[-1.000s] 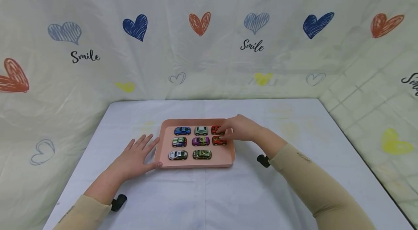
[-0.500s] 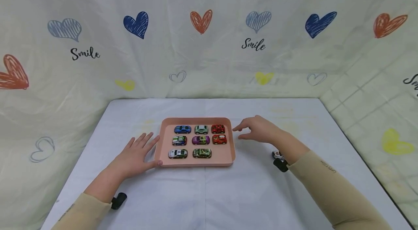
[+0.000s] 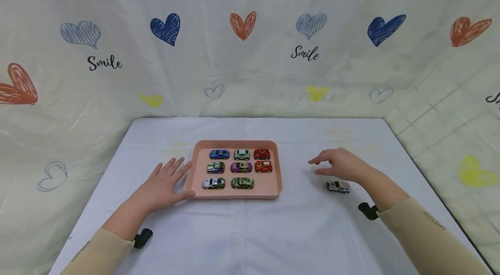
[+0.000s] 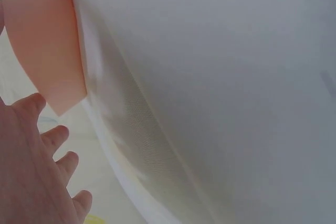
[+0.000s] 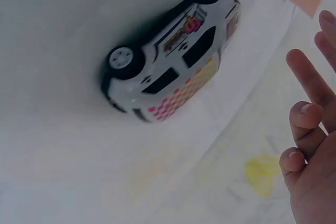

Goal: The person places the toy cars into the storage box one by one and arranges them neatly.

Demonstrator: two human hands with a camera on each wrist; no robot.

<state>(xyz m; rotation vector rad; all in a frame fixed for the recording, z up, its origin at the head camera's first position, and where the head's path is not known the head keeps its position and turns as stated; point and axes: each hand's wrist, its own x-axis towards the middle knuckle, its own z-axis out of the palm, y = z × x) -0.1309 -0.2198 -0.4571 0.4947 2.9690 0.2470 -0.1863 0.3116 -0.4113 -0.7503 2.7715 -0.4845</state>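
Observation:
A pink tray (image 3: 267,192) bears several small toy cars in three rows, among them a purple car (image 3: 241,167), a blue car (image 3: 219,154) and a red car (image 3: 261,154). At the tray's left side lies my left hand (image 3: 162,190), fingers spread, with thumb and forefinger at the rim. To the right of the tray my right hand (image 3: 343,164) hovers with nothing in it, its fingers loosely bent. Just below that hand a white toy car (image 3: 338,187) stands on the table; the right wrist view shows its checkered roof (image 5: 184,90) and dark windows.
A white cloth covers the table (image 3: 246,236), which ends at a dark-edged right side. Behind it hangs a pale backdrop (image 3: 265,71) printed with hearts and words. In the tray's lower row, the right end holds no car.
My right hand has drawn back from the red cars in the tray, moving right to beside the white toy car, which has come into view from behind the arm. My left hand has stayed put.

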